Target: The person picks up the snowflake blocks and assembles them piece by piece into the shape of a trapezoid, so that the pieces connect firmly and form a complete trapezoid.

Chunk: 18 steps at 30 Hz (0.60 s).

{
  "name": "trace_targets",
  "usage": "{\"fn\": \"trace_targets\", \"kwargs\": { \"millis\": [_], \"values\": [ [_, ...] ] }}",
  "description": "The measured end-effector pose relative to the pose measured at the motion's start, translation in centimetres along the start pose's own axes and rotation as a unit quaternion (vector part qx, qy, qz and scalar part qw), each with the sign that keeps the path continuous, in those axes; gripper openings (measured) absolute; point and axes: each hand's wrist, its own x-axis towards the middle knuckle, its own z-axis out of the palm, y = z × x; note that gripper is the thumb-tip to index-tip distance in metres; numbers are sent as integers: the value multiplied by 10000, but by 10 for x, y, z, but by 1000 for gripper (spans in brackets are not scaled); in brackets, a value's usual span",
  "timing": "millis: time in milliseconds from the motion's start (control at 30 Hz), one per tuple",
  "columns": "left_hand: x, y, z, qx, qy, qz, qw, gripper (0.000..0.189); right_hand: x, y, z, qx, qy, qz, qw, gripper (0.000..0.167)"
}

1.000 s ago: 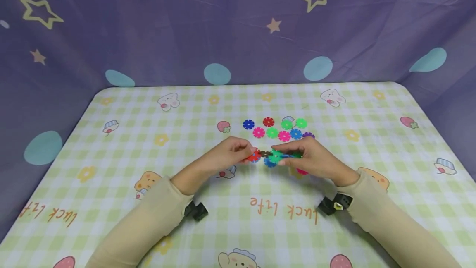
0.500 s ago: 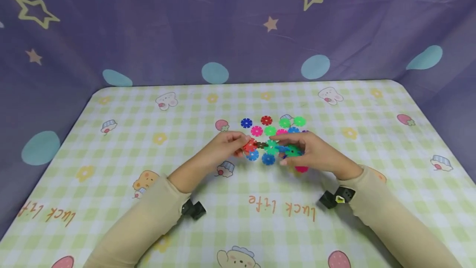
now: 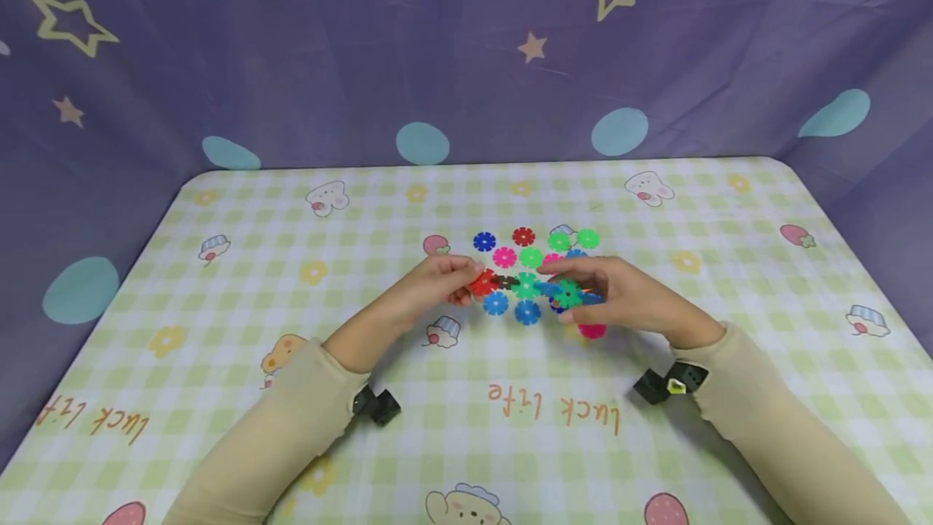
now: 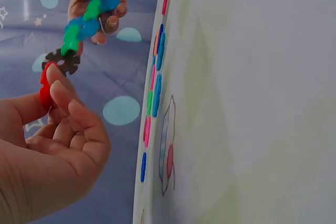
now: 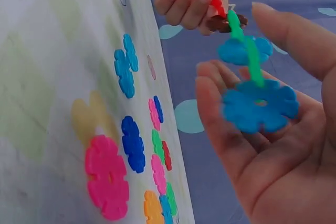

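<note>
My left hand point(image 3: 440, 278) pinches a red snowflake disc point(image 3: 483, 283) between thumb and fingers. That disc ends a chain of interlocked discs, followed by a brown disc point(image 4: 62, 62), then a green disc point(image 3: 526, 286), a blue one, another green one and a blue end disc point(image 5: 252, 111). The chain stretches sideways, raised above the table. Around its far end my right hand point(image 3: 615, 294) is spread, with the thumb well apart from the fingers. In the right wrist view the blue end disc lies in front of the palm and fingers, without the thumb closing on it.
Loose snowflake discs lie behind the chain, among them a dark blue disc point(image 3: 484, 241) and a red disc point(image 3: 523, 236). Nearer are two blue discs, one point(image 3: 528, 312) below the chain, and a pink disc point(image 3: 592, 331). A checked cloth point(image 3: 364, 444) covers the table; a purple curtain point(image 3: 466, 63) hangs behind.
The chain has shifted slightly left with my left hand. My right hand's fingers and thumb have spread away from it, showing more of its right part. A loose blue disc has come into sight.
</note>
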Motion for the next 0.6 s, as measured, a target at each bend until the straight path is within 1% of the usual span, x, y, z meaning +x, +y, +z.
{"fn": "trace_targets", "kwargs": {
  "millis": [133, 267, 367, 467, 600],
  "values": [
    [-1, 0, 6, 78, -426, -32, 9991, 25, -1, -3, 1, -32, -223, 131, 9997, 56],
    [-1, -1, 12, 103, -682, 67, 9976, 24, -2, -6, 4, -233, -322, 150, 9991, 55],
    [-1, -2, 13, 89, -711, 88, 9974, 23, -2, -5, 4, -475, -306, 135, 9983, 53],
    [-1, -3, 12, 46, -599, 37, 9982, 21, -2, -3, 3, -528, -334, 133, 9980, 49],
    [-2, -3, 10, 37, -446, 2, 9990, 18, -1, 0, -1, -606, -375, 195, 9973, 39]
  ]
}}
